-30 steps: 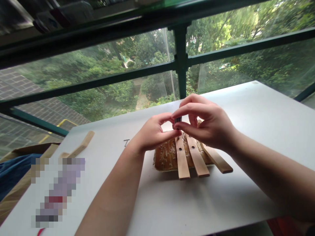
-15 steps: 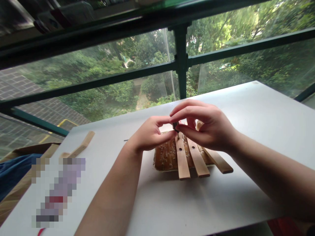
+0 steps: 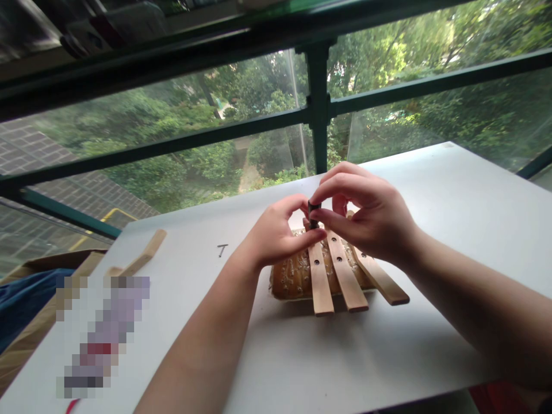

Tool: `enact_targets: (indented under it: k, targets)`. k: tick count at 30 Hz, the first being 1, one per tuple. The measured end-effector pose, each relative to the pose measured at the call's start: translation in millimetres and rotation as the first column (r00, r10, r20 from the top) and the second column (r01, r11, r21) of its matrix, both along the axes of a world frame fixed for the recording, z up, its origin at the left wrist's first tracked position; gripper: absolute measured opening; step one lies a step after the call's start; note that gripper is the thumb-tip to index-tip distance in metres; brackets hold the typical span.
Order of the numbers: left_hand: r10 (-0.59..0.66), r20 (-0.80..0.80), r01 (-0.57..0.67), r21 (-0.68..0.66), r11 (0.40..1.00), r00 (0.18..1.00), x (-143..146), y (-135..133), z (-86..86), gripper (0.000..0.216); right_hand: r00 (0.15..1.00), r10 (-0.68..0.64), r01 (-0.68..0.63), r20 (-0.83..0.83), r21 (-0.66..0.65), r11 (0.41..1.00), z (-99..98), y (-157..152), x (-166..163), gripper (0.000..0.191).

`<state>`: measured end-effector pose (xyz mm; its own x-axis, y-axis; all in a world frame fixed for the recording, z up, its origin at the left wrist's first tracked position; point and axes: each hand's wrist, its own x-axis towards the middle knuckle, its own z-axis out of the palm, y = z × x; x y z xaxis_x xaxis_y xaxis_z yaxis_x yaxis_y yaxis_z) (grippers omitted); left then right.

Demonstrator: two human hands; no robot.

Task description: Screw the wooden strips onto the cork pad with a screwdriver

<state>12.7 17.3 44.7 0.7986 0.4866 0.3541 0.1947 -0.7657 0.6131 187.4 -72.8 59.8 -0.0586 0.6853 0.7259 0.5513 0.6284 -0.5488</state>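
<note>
My right hand (image 3: 362, 210) pinches the top of a short dark screwdriver (image 3: 314, 214) between thumb and fingertips. My left hand (image 3: 284, 230) closes thumb and index finger around the tool's lower part; its tip is hidden. Below them lies a brown slab (image 3: 291, 276) with a glossy, knobbly surface. Across it rest a left wooden slat (image 3: 321, 287), a middle wooden slat (image 3: 350, 282) and a right wooden slat (image 3: 386, 282), their near ends overhanging the slab. Dark screw heads or holes show in the slats. The screwdriver stands over the far part of the left slat.
Two small dark screws (image 3: 222, 250) lie on the white table (image 3: 276, 356) left of the slab. A curved wooden piece (image 3: 144, 253) and a blurred-out purplish item (image 3: 106, 333) are further left. A cardboard box (image 3: 56, 299) with blue cloth stands beside the table, and windows (image 3: 259, 144) rise behind it.
Both hands have shifted slightly right, with the right hand rising a little. More of the dark tool shows between the fingers. The small screws by my left wrist have come into fuller view.
</note>
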Motion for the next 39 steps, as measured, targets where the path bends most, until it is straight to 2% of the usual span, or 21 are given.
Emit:
enact_targets:
  k: [3,5,8,15,18,20,23,25,28,32,34,36,39]
  targets:
    - [-0.183,0.015,0.184,-0.074,0.980,0.983,-4,3,2.0,0.027,0.998,0.056,-0.056,0.014,-0.006,0.998,1.1,-1,2,0.016]
    - [-0.223,0.008,0.223,-0.090,0.971,0.975,-6,5,3.8,0.023,0.993,0.120,-0.120,0.005,-0.016,0.993,0.3,-1,2,0.020]
    - [-0.181,-0.021,0.180,-0.055,0.982,0.983,-6,7,6.1,0.015,0.984,0.174,-0.175,-0.025,-0.034,0.984,-1.9,0,2,0.023]
    - [-0.023,0.012,0.023,-0.005,1.000,1.000,2,0,1.1,0.022,0.996,0.078,-0.080,-0.036,-0.078,0.994,-1.5,-1,-3,0.019]
    - [0.028,0.024,-0.029,0.029,0.999,0.999,4,-1,-0.7,0.027,0.997,0.076,-0.077,-0.016,-0.107,0.991,0.3,-2,-1,0.017]
    - [-0.023,0.033,0.023,0.015,1.000,0.999,2,0,-0.2,0.026,0.995,0.102,-0.100,0.007,-0.132,0.986,0.9,-3,1,0.018]
    - [-0.180,0.041,0.183,-0.055,0.982,0.983,-2,4,1.5,0.022,0.986,0.161,-0.153,0.045,-0.149,0.977,1.0,-4,4,0.029]
    - [-0.216,0.042,0.219,-0.064,0.974,0.975,-4,6,2.0,0.020,0.978,0.199,-0.189,0.059,-0.142,0.972,0.7,-4,4,0.035]
    - [-0.166,0.036,0.168,-0.055,0.984,0.985,-4,6,0.5,0.019,0.983,0.180,-0.175,0.040,-0.107,0.979,0.4,-3,3,0.036]
    - [-0.023,0.070,0.025,-0.032,0.999,0.997,1,3,-3.6,0.028,0.999,0.033,-0.029,0.036,-0.106,0.994,0.9,-1,1,0.021]
    - [0.030,0.071,-0.030,0.007,1.000,0.997,2,2,-4.4,0.031,0.998,0.037,-0.030,0.054,-0.123,0.992,1.4,-1,1,0.015]
    - [0.018,0.062,-0.019,0.018,1.000,0.998,2,3,-3.7,0.030,0.996,0.075,-0.068,0.053,-0.127,0.990,1.6,-2,1,0.022]
    - [-0.122,0.061,0.125,-0.037,0.991,0.991,-1,5,-1.0,0.022,0.992,0.122,-0.118,0.022,-0.129,0.985,0.5,-3,1,0.036]
